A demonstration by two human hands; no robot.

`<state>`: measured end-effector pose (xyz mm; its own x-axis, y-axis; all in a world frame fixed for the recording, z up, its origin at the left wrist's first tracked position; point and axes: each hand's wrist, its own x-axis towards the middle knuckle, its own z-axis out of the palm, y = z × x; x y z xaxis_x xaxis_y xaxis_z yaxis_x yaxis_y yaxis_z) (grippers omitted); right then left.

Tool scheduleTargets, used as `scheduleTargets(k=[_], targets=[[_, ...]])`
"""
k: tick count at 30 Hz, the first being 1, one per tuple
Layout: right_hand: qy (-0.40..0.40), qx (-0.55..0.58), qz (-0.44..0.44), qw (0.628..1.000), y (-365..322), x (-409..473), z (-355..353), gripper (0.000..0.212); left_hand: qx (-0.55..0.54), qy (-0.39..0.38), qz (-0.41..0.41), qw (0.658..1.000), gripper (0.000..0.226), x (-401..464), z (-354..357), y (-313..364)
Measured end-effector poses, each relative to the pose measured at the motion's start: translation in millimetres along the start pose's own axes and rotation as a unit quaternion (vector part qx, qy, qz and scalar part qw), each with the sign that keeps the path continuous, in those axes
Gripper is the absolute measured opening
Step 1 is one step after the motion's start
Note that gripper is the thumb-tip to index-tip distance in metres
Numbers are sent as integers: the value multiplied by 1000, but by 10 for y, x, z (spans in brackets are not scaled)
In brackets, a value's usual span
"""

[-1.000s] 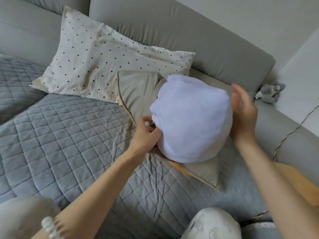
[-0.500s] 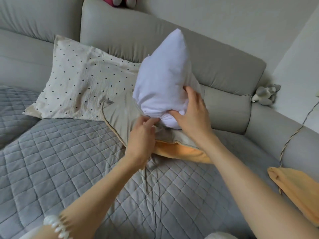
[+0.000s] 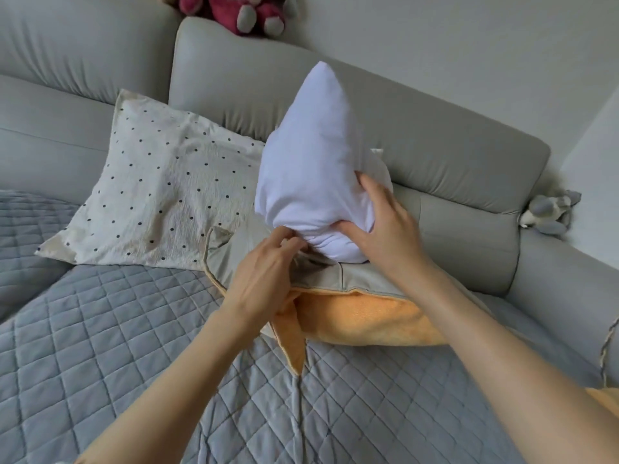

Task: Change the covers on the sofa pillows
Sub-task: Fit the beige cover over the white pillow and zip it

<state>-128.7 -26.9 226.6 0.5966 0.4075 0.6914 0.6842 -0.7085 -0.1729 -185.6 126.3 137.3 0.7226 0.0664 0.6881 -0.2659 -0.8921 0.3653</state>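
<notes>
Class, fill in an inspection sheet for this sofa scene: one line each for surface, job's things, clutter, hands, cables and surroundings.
Surface: grey quilted throw spread over the seat of a grey sofa.
Job's things: white pillow insert stands on end, its lower end at the opening of a beige and orange cover; a dotted pillow leans against the backrest.
Clutter: grey soft toy on the armrest; red plush toy on top of the backrest.
Hands: left hand pinches the cover's opening; right hand has its grip on the insert's lower end.
Cables: a cord at the right edge.
Surroundings: pale wall behind the sofa.
</notes>
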Motion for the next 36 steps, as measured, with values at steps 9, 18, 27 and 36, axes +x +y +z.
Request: scheduleTargets(k=[9, 18, 27, 36], targets=[[-27, 8, -37, 999, -173, 141, 180, 67, 80, 16, 62, 995, 7, 41, -109, -269], [-69, -82, -61, 992, -399, 275, 147, 65, 53, -53, 87, 993, 19, 25, -375, -285], [-113, -246, -171, 947, -893, 329, 479, 51, -10, -90, 32, 995, 38, -158, -733, -477], [-321, 0, -22, 947, -1075, 240, 750, 40, -29, -75, 57, 995, 51, -350, -848, -390]])
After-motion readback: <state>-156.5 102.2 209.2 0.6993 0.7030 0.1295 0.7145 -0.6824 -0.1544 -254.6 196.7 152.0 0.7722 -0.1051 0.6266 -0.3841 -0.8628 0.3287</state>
